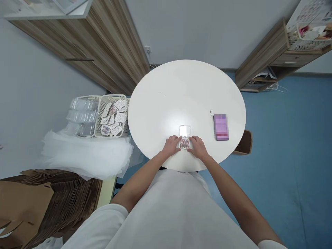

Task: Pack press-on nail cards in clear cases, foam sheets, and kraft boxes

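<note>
A small clear plastic case (185, 137) stands on the white table near its front edge, its lid (185, 130) tipped open away from me. Inside lie two rows of pinkish press-on nails (185, 143). My left hand (171, 145) grips the left side of the case, fingers at the hinge end and thumb at the near corner. On the opposite side, my right hand (198, 147) grips it in the same way. Both hands rest on the tabletop.
A purple box (221, 127), partly pixelated, lies on the round white table (186, 83) to the right. At left are a basket (96, 133) of printed cards, clear plastic trays (81, 116), white sheets (85, 152) and stacked brown cardboard (64, 200). A brown bin (245, 142) stands on the floor.
</note>
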Action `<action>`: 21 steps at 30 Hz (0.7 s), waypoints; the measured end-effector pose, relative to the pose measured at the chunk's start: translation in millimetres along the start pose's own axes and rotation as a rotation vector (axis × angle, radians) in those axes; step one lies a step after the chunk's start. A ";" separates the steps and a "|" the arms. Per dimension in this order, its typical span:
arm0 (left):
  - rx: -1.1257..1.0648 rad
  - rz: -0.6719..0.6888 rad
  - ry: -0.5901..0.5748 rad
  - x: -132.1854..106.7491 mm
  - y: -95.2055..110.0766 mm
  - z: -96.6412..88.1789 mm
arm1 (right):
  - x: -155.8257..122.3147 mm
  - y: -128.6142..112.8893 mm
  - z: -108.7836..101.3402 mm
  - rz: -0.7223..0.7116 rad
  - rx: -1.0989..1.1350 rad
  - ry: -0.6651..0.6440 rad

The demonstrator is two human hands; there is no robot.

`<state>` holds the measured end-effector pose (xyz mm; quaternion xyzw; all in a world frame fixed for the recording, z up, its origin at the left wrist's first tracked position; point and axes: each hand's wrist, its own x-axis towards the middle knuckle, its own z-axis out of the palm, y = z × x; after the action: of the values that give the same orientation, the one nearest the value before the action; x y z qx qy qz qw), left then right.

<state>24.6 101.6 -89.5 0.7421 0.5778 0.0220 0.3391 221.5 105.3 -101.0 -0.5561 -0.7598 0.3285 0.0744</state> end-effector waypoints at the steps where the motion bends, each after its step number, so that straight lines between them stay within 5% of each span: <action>1: -0.008 0.004 -0.003 -1.1 -0.3 -0.5 | -0.2 -0.2 -0.2 0.003 0.006 -0.002; 6: -0.176 -0.045 0.033 -10.8 -3.3 1.1 | -5.8 -1.1 -2.0 0.055 0.118 0.017; 14: -0.726 -0.370 0.084 -17.7 -5.2 18.0 | -8.4 -4.0 -0.7 0.397 0.561 0.033; 21: -0.833 -0.335 0.080 -10.2 -1.2 18.4 | 1.4 -12.6 5.7 0.436 0.671 0.066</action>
<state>28.0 84.0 -100.6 0.4371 0.6445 0.2262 0.5852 208.2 102.1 -98.4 -0.6592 -0.4719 0.5484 0.2048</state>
